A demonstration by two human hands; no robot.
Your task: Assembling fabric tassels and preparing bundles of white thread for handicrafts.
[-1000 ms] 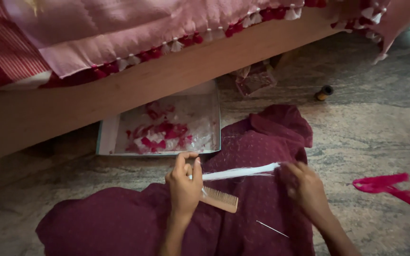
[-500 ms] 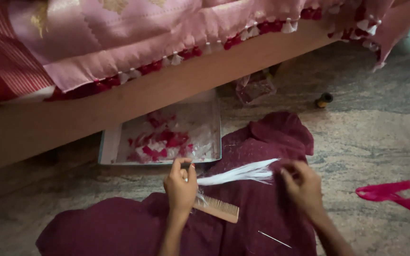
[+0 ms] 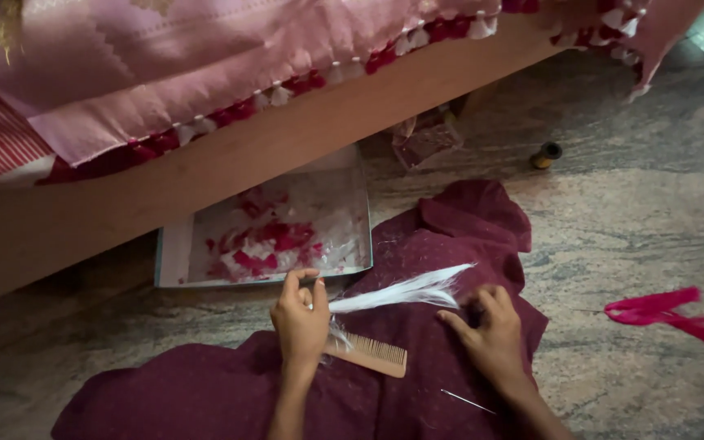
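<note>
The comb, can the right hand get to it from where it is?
Probably yes. The comb lies bare on the maroon cloth between the hands, and nothing lies between it and the right hand.

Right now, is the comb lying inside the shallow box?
No, the comb lies on the maroon cloth beside the left hand, outside the box.

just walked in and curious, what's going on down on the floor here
A person sits on the floor over a maroon cloth. The left hand pinches one end of a bundle of white threads, which fans out toward the right hand resting on the cloth beside its loose end. A wooden comb lies just under the left hand and a thin needle near the right wrist. A shallow tray of red and white scraps sits by the bed frame, and a pink tassel lies off to the right.
</note>
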